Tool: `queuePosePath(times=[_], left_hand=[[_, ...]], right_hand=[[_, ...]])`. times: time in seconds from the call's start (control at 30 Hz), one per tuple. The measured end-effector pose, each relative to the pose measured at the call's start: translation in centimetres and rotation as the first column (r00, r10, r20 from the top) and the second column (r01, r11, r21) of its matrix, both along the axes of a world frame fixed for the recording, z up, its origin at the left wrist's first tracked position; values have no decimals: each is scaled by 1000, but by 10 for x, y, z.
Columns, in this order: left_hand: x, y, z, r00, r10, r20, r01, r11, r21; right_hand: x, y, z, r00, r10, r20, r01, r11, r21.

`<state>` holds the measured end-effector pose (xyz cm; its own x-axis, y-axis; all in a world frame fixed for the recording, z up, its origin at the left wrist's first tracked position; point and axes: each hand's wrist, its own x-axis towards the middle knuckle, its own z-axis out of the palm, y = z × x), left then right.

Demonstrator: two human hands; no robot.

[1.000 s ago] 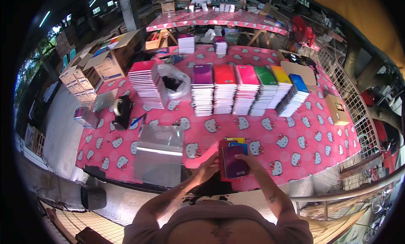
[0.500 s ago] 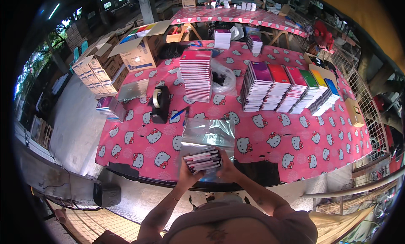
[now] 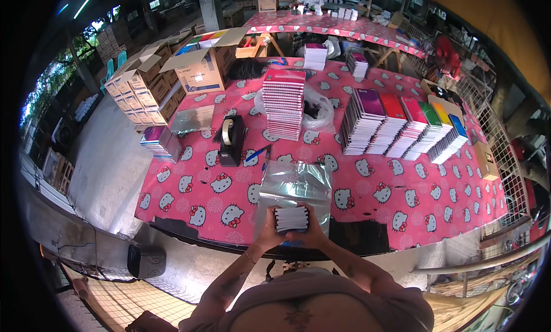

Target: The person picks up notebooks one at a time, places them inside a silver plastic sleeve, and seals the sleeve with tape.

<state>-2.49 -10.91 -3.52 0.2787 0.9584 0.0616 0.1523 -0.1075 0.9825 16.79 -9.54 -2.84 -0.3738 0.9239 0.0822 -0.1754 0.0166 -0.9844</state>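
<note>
We are gripping a compact bundle of thin notebooks with white page edges [image 3: 292,218] between our two bare hands at the near edge of the table, in the middle. Our left hand [image 3: 267,233] is pressing against the bundle's left side, and our right hand [image 3: 315,231] is closing around its right side, so both are spreading only as far as the bundle's width. The page edges are facing up; the fingers underneath are mostly hiding, so we cannot tell how they are meeting below. The bundle is hovering or resting over the near part of a flat pile of clear, shiny plastic sheets [image 3: 295,180]; we cannot tell whether it is touching them. These are lying on a pink tablecloth with white cartoon cat heads [image 3: 359,220]. Left of the sheets, a blue pen [image 3: 252,156] is lying near a black tape dispenser [image 3: 231,150]. Farther off, a tall stack of pink-covered notebooks [image 3: 284,105] is standing in front of a crumpled clear plastic bag [image 3: 319,111]. To the right, a row of notebook stacks with purple, red, pink, green, yellow and blue covers [image 3: 396,125] is leaning slightly.
</note>
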Motion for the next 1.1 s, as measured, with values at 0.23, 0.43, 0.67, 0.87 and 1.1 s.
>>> queuePosePath(times=[0.23,0.43,0.67,0.87,1.1], left_hand=[[-6,5,117,900,-13,-435,44,997,61],[40,-13,107,521,214,-826,292,865,409],[23,14,105,586,151,-796,115,957,265],[9,72,34,906,422,30,-364,814,-453],[10,123,-12,757,226,-613,-440,870,-223]], right_hand=[[22,11,11,970,53,238,-43,998,-46],[20,10,-7,989,107,100,-110,994,25],[22,24,-27,993,1,114,-17,991,134],[92,74,-32,685,-312,659,82,931,356],[105,80,-23,264,-400,878,-251,850,463]])
